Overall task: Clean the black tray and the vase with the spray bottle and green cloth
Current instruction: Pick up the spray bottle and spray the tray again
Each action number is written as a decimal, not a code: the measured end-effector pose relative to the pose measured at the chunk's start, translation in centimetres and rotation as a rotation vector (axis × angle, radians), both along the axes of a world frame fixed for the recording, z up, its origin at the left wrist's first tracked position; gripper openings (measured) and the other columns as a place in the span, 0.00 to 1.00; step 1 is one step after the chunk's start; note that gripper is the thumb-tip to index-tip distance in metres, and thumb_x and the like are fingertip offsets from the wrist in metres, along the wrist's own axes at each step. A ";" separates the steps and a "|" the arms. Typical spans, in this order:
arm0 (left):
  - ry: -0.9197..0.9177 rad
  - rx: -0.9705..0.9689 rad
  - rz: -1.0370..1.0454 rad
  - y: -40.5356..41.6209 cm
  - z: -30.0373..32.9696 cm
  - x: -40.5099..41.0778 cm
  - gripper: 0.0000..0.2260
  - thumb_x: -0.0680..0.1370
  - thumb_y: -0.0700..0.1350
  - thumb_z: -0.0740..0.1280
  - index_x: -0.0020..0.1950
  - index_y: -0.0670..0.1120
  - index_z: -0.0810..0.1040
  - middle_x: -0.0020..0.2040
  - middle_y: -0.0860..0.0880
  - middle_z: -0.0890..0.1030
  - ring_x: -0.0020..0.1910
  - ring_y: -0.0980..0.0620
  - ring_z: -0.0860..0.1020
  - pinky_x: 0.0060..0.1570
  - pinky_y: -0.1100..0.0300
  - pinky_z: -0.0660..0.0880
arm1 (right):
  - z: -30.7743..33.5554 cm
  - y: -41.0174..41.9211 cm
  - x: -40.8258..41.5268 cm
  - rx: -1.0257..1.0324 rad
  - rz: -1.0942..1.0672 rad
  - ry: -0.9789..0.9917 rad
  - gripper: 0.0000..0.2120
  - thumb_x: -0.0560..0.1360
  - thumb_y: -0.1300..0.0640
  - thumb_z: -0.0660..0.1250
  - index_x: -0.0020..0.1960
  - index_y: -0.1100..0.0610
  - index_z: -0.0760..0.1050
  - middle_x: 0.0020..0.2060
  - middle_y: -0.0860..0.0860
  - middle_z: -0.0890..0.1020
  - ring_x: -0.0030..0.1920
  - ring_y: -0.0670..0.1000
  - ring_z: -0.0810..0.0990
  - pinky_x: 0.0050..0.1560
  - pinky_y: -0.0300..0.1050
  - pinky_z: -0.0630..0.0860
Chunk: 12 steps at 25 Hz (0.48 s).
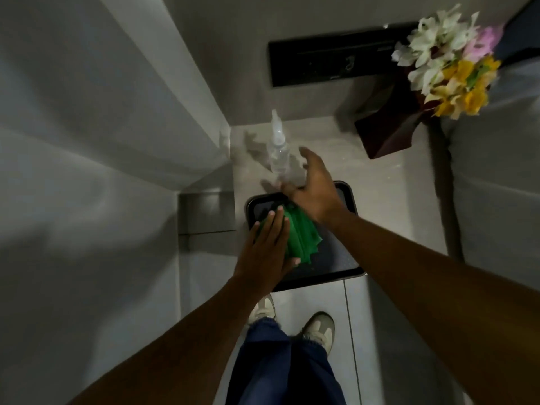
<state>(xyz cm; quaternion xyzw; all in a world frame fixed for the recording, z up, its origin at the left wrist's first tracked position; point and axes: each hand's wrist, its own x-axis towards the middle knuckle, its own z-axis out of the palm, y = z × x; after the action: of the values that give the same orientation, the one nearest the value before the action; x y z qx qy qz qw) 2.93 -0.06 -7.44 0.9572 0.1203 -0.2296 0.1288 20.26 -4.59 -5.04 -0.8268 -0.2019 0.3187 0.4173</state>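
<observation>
A: What's the head camera showing?

B: The tray point(344, 258) is lying at the near edge of the ledge point(394, 182), overhanging a little. The left hand point(267, 252) is pressing flat on the cloth point(304, 238), fingers straight, grasping nothing. The right hand point(317, 188) is reaching with fingers spread and released toward the bottle point(277, 147), which is standing just past the tray's far left corner. It's blurred, so contact is hard to call.

A: And the vase?

B: The vase point(388, 133) is tilting at the far right of the ledge, flowers point(450, 71) sticking out, apparently untouched.

A: Which step, then?

B: I'd say spraying the tray is coming up. The right hand is needing to close round the bottle and aim the nozzle down.
</observation>
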 end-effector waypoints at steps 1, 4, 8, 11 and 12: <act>0.029 0.007 0.016 -0.1 -0.6 0.5 0.39 0.78 0.62 0.58 0.79 0.40 0.45 0.81 0.41 0.45 0.79 0.42 0.45 0.76 0.45 0.48 | 0.3 1.3 0.4 -0.004 0.032 -0.012 0.46 0.66 0.41 0.75 0.77 0.55 0.58 0.73 0.54 0.69 0.71 0.55 0.70 0.68 0.53 0.71; 0.063 0.032 0.036 -0.5 -1.8 0.6 0.41 0.78 0.62 0.58 0.78 0.40 0.42 0.80 0.40 0.42 0.79 0.41 0.43 0.76 0.45 0.45 | 0.0 4.3 1.7 -0.027 0.085 -0.091 0.38 0.68 0.46 0.76 0.72 0.55 0.65 0.66 0.56 0.76 0.63 0.58 0.77 0.62 0.55 0.76; 0.016 0.015 0.049 -0.5 -3.0 0.1 0.41 0.78 0.62 0.58 0.78 0.40 0.41 0.80 0.41 0.41 0.79 0.41 0.42 0.76 0.45 0.44 | -0.1 4.6 3.1 -0.087 0.066 -0.198 0.26 0.72 0.53 0.74 0.67 0.57 0.72 0.57 0.57 0.82 0.56 0.59 0.81 0.57 0.51 0.79; 0.004 -0.003 0.065 -0.5 -3.1 0.1 0.43 0.77 0.62 0.61 0.79 0.41 0.43 0.80 0.41 0.42 0.79 0.41 0.43 0.76 0.46 0.44 | 1.2 1.2 3.1 0.015 -0.031 -0.274 0.23 0.73 0.49 0.74 0.63 0.58 0.76 0.52 0.53 0.85 0.51 0.50 0.83 0.50 0.41 0.79; -0.001 -0.002 0.062 -0.6 -3.1 0.1 0.43 0.77 0.62 0.61 0.79 0.41 0.43 0.81 0.41 0.43 0.79 0.41 0.43 0.76 0.46 0.44 | 1.8 -0.7 3.0 0.053 -0.073 -0.280 0.21 0.73 0.48 0.73 0.61 0.58 0.77 0.50 0.51 0.85 0.49 0.47 0.83 0.48 0.38 0.79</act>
<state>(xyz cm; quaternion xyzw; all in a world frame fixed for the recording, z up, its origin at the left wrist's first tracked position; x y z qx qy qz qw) 3.04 -0.66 -10.55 0.9530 0.1498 -0.2250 0.1368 23.21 -5.30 -3.25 -0.8585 -0.2362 0.1795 0.4182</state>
